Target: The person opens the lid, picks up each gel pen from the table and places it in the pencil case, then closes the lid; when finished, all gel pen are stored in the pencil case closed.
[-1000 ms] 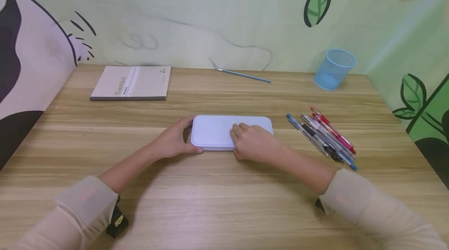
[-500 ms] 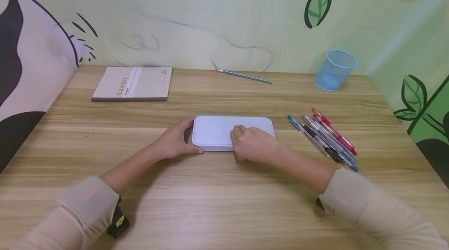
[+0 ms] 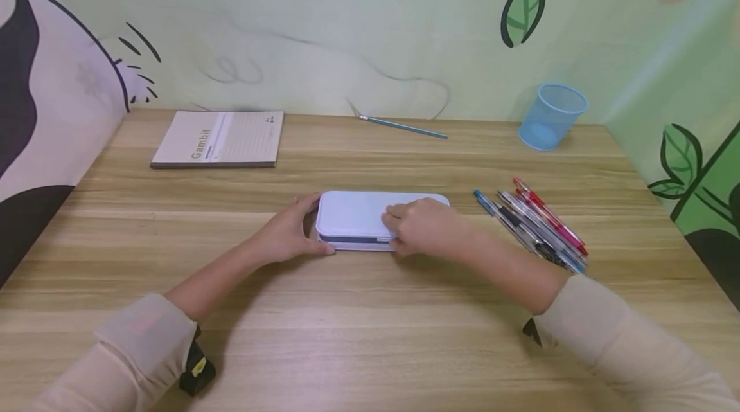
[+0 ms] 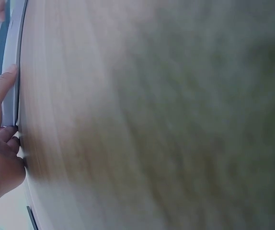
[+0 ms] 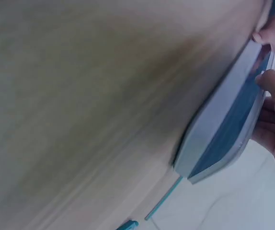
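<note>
A white pencil case (image 3: 355, 214) with rounded corners lies at the middle of the desk. Its lid stands slightly raised along the front edge, and a dark gap shows below it. My left hand (image 3: 284, 230) holds the case's left end, thumb on the front side and fingers round the far corner. With thumb and curled fingers, my right hand (image 3: 430, 227) pinches the lid at its front edge, right of the middle. From the right wrist view, the dark blue-green inside of the pencil case (image 5: 231, 127) shows between lid and base; what it contains cannot be made out.
Several pens (image 3: 537, 222) lie in a pile right of the case, close to my right forearm. A blue mesh cup (image 3: 552, 116) stands at the back right. A paintbrush (image 3: 405, 126) and a notebook (image 3: 220, 137) lie near the wall.
The lid was down on the case; its front edge has now come up a little. My right hand has risen slightly with it and shifted right. My left hand keeps its place.
</note>
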Demonstrator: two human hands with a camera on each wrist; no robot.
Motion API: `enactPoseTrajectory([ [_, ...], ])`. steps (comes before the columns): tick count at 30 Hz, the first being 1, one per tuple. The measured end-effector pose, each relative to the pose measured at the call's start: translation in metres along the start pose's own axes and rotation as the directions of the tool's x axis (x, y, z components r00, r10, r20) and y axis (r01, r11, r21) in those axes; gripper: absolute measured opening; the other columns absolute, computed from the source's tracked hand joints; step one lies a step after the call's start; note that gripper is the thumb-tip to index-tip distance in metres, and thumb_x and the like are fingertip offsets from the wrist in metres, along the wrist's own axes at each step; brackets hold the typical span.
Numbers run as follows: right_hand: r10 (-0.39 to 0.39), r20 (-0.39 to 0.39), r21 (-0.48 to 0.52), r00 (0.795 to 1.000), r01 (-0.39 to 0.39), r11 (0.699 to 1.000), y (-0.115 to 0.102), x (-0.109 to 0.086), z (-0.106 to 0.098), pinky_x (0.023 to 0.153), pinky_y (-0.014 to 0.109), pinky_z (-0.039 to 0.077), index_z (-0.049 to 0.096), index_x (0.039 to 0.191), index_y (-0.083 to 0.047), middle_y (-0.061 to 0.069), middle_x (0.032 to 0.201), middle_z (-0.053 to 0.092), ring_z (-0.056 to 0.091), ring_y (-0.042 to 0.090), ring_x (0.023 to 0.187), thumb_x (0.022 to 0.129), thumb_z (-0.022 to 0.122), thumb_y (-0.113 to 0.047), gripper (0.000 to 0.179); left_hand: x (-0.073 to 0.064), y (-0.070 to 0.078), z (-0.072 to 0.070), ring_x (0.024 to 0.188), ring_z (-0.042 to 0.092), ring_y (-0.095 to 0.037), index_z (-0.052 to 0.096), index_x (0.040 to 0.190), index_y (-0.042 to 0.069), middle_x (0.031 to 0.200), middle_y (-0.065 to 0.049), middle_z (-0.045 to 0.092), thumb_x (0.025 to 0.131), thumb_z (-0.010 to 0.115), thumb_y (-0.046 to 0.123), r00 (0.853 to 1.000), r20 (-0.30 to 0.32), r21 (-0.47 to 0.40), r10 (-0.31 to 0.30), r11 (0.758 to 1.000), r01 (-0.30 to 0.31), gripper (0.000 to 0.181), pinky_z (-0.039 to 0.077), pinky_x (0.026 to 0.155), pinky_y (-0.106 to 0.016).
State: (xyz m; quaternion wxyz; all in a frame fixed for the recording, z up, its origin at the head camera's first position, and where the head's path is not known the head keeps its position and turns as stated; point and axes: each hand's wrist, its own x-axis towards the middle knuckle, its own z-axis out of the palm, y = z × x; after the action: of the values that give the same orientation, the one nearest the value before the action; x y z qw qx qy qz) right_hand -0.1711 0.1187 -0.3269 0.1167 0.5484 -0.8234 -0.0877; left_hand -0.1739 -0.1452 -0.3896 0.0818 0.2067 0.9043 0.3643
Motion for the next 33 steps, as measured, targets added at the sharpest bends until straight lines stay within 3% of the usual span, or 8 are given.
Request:
enactPoseTrajectory([
  [5,-0.014,-0.08,0.158,0.997,0.026,0.987,0.013,-0.002,-0.003,0.05,0.027,0.046,0.053,0.079,-0.004,-0.002,0.065,0.051,0.048,0.01,0.056,0.079,0.065,-0.019,0.019,0.001,0.001,0.0,0.13,0.034,-0.03,0.03,0.139,-0.006,0.135,-0.02,0.045,0.065,0.084,0.027,1.0,-0.001,-0.021,0.011,1.0,-0.011,0.098,0.005,0.112,-0.043],
  [7,0.002,-0.095,0.24,0.995,0.021,0.97,0.018,-0.002,-0.003,0.052,0.025,0.046,0.056,0.081,-0.003,-0.003,0.065,0.051,0.047,0.009,0.058,0.08,0.065,-0.016,0.016,0.001,0.001,0.0,0.13,0.034,-0.03,0.03,0.139,-0.005,0.135,-0.02,0.045,0.065,0.084,0.027,1.0,-0.003,-0.026,0.014,1.0,-0.014,0.097,0.005,0.112,-0.043],
  [9,0.049,-0.083,0.325,0.995,-0.019,0.945,0.022,-0.002,-0.005,0.053,0.024,0.047,0.061,0.086,-0.001,-0.001,0.069,0.056,0.049,0.009,0.059,0.08,0.065,-0.015,0.016,0.0,0.001,0.0,0.129,0.034,-0.031,0.03,0.139,-0.005,0.134,-0.021,0.046,0.065,0.084,0.026,1.0,-0.008,-0.028,0.021,0.999,-0.021,0.096,0.005,0.112,-0.044],
  [14,0.205,-0.044,0.502,0.978,-0.156,0.851,0.03,-0.001,-0.012,0.064,0.027,0.053,0.069,0.097,0.001,0.007,0.085,0.069,0.062,0.014,0.071,0.079,0.067,-0.013,0.023,0.0,0.002,0.0,0.128,0.036,-0.031,0.031,0.139,-0.005,0.131,-0.021,0.048,0.064,0.085,0.025,1.0,-0.016,-0.023,0.027,0.999,-0.027,0.097,0.005,0.112,-0.044],
  [20,0.314,-0.054,0.571,0.948,-0.229,0.788,0.044,0.003,-0.013,0.067,0.029,0.054,0.072,0.091,0.001,0.009,0.085,0.07,0.065,0.017,0.075,0.076,0.071,-0.012,0.019,-0.002,0.005,-0.002,0.13,0.033,-0.033,0.032,0.137,-0.008,0.136,-0.024,0.041,0.065,0.084,0.025,1.0,-0.005,-0.006,0.011,1.0,-0.011,0.095,0.007,0.112,-0.044],
  [25,0.39,0.013,0.598,0.921,-0.32,0.735,0.055,0.007,-0.017,0.072,0.031,0.052,0.072,0.093,-0.001,0.008,0.089,0.07,0.064,0.018,0.081,0.079,0.07,-0.013,0.019,-0.002,0.005,-0.002,0.13,0.032,-0.032,0.031,0.138,-0.007,0.138,-0.023,0.04,0.066,0.084,0.026,1.0,-0.003,0.001,0.019,1.0,-0.019,0.096,0.007,0.112,-0.043],
  [33,0.488,0.015,0.588,0.873,-0.402,0.701,0.066,0.015,-0.022,0.073,0.032,0.051,0.072,0.094,-0.002,0.008,0.091,0.07,0.064,0.018,0.081,0.083,0.068,-0.014,0.017,-0.001,0.004,-0.002,0.13,0.032,-0.032,0.032,0.138,-0.005,0.138,-0.023,0.04,0.066,0.084,0.025,1.0,0.0,-0.013,0.026,1.0,-0.026,0.093,0.005,0.112,-0.045],
])
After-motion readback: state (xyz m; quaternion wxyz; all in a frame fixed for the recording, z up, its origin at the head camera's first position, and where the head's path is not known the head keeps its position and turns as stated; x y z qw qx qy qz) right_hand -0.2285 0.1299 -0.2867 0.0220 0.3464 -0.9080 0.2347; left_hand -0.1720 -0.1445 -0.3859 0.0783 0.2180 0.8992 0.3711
